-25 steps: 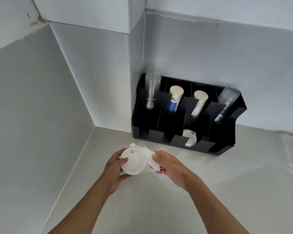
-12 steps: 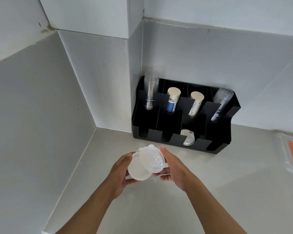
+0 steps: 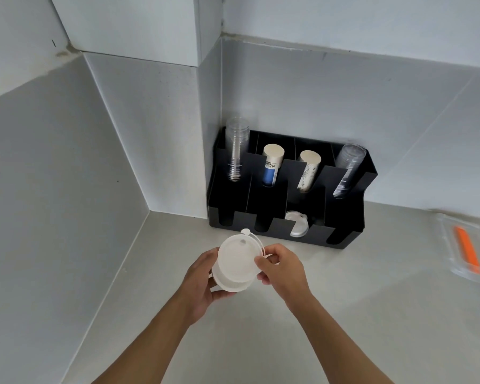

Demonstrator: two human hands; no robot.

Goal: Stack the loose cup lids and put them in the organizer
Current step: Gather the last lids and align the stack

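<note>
A stack of white cup lids (image 3: 236,263) is held between both hands above the counter, in front of the black organizer (image 3: 341,217). My left hand (image 3: 198,284) cups the stack from below and the left. My right hand (image 3: 281,268) pinches the top lid's right rim with thumb and fingers. A small tab sticks up at the stack's top edge. One more white lid (image 3: 297,224) leans inside the organizer's third front slot. The other front slots look dark and I cannot see into them.
The organizer's back row holds two stacks of clear cups (image 3: 236,148) and two stacks of paper cups (image 3: 272,166). It stands in the wall corner. A clear tray with an orange item (image 3: 467,250) lies on the counter (image 3: 372,314) at the right.
The lid in my right hand has come down flat onto the stack in my left hand. Both hands have stayed in about the same place above the counter.
</note>
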